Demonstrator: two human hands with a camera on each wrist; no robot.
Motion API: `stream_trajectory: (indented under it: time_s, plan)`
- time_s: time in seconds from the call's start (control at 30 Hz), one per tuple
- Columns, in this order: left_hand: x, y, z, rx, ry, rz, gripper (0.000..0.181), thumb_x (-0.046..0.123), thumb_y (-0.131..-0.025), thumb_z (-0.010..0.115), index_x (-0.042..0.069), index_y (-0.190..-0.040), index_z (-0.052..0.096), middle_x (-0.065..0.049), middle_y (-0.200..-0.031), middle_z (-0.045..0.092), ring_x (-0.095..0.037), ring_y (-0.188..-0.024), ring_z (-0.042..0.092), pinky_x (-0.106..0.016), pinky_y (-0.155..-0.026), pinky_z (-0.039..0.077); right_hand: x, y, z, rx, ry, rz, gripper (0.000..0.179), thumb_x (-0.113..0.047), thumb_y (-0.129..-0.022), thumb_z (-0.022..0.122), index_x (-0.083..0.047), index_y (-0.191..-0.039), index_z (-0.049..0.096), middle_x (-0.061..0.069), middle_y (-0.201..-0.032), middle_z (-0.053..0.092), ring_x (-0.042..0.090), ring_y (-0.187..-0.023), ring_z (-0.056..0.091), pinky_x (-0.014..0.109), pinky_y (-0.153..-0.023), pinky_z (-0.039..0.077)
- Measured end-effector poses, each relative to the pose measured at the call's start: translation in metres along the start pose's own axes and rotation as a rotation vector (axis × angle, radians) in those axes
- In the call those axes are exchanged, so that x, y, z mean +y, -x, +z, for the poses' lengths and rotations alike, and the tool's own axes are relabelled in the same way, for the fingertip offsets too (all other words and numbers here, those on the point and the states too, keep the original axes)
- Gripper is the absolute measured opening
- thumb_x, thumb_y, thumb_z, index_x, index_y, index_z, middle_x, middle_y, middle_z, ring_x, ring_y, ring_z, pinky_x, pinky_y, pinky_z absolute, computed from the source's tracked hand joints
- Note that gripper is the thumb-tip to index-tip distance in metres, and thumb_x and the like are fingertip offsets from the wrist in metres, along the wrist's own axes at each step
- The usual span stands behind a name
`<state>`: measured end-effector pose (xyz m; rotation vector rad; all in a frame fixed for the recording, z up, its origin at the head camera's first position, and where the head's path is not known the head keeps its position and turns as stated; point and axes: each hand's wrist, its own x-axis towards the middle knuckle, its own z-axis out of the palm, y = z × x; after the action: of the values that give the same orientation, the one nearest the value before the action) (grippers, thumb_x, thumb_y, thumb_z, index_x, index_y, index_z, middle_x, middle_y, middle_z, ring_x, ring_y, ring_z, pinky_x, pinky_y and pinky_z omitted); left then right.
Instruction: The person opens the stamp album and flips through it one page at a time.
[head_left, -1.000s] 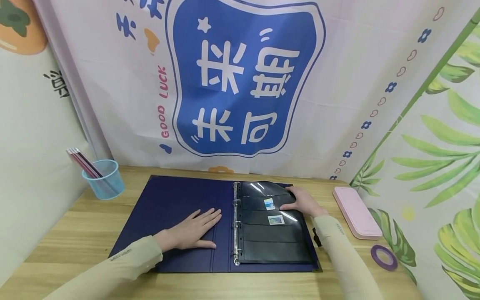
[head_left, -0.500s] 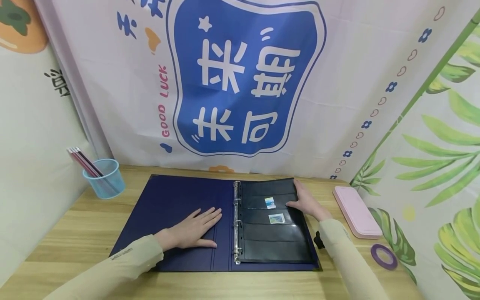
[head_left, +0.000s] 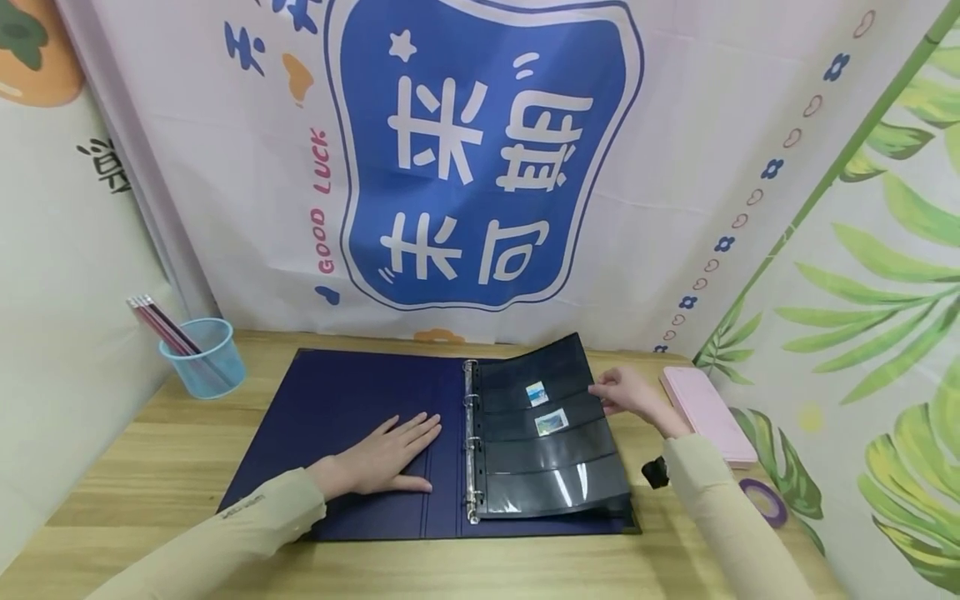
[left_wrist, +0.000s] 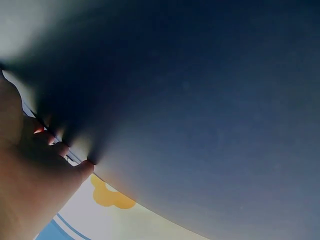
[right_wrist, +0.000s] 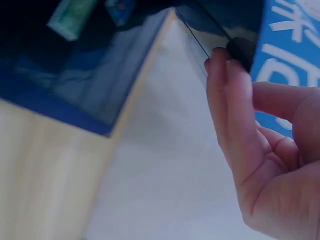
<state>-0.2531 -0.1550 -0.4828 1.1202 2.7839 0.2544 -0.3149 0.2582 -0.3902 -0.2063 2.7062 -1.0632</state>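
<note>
A dark blue ring binder (head_left: 352, 392) lies open on the table, metal rings (head_left: 471, 450) along its middle. My left hand (head_left: 382, 458) rests flat on the left cover, fingers straight; the left wrist view shows the cover large and shadowed beside that hand (left_wrist: 40, 170). On the right is a black pocket page (head_left: 540, 454) with two stamps, one blue and white (head_left: 536, 393), one greenish (head_left: 552, 422). My right hand (head_left: 633, 393) pinches the page's right edge between thumb and fingers, and the page is lifted and bowed there. In the right wrist view this hand (right_wrist: 260, 135) holds the dark edge.
A light blue mesh cup (head_left: 206, 362) with several pencils stands at the left. Right of the binder are a pink case (head_left: 708, 412) and a purple tape roll (head_left: 763, 502), partly behind the right sleeve. A printed cloth (head_left: 480, 167) hangs behind the table.
My right hand has moved from lying on the page to its outer edge, and the page's right side has risen. The left hand stays in place.
</note>
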Motion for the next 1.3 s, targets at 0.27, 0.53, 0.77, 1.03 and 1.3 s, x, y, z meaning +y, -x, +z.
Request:
stream_trajectory:
  time_s: [0.27,0.53,0.77,1.03,1.3]
  plan:
    - [-0.002,0.0,0.001,0.01,-0.005,0.007,0.089,0.065,-0.094,0.05,0.006,-0.157,0.027,-0.014,-0.166,0.022,-0.036,-0.153,0.023,-0.065,-0.118,0.023,-0.062,0.006,-0.022,0.066,0.02,-0.062,0.028,-0.018,-0.098,0.061,0.008,-0.099,0.07,-0.003,-0.062,0.061,0.006,-0.058,0.061,0.025,-0.065,0.06]
    - [-0.004,0.002,0.004,0.011,0.011,0.014,0.089,0.065,-0.094,0.05,0.007,-0.157,0.026,-0.014,-0.166,0.022,-0.036,-0.153,0.022,-0.066,-0.117,0.023,-0.111,0.005,-0.023,0.043,0.001,-0.1,0.03,-0.024,-0.098,0.061,0.004,-0.105,0.072,-0.003,-0.064,0.061,0.008,-0.06,0.065,0.026,-0.069,0.061]
    - [-0.004,0.001,0.004,0.011,0.002,0.008,0.09,0.066,-0.093,0.05,0.008,-0.157,0.027,-0.013,-0.166,0.022,-0.035,-0.153,0.023,-0.065,-0.118,0.023,-0.145,0.001,-0.02,0.035,0.049,-0.127,0.029,-0.025,-0.098,0.061,0.0,-0.108,0.073,-0.003,-0.066,0.063,0.009,-0.064,0.069,0.027,-0.07,0.061]
    - [-0.001,0.0,0.002,0.006,0.014,0.005,0.089,0.063,-0.093,0.053,0.007,-0.157,0.028,-0.013,-0.165,0.023,-0.036,-0.153,0.023,-0.065,-0.118,0.023,-0.168,-0.01,-0.014,0.026,0.063,-0.145,0.025,-0.025,-0.098,0.062,-0.003,-0.096,0.073,-0.003,-0.065,0.059,0.006,-0.063,0.067,0.026,-0.071,0.061]
    - [0.004,-0.005,-0.014,0.087,0.187,0.004,0.084,0.051,-0.095,0.06,-0.003,-0.152,0.033,-0.024,-0.159,0.033,-0.041,-0.147,0.033,-0.061,-0.115,0.031,-0.187,-0.014,0.001,-0.014,-0.02,-0.124,0.024,-0.022,-0.097,0.065,-0.002,-0.107,0.074,-0.001,-0.072,0.067,0.007,-0.063,0.068,0.024,-0.066,0.06]
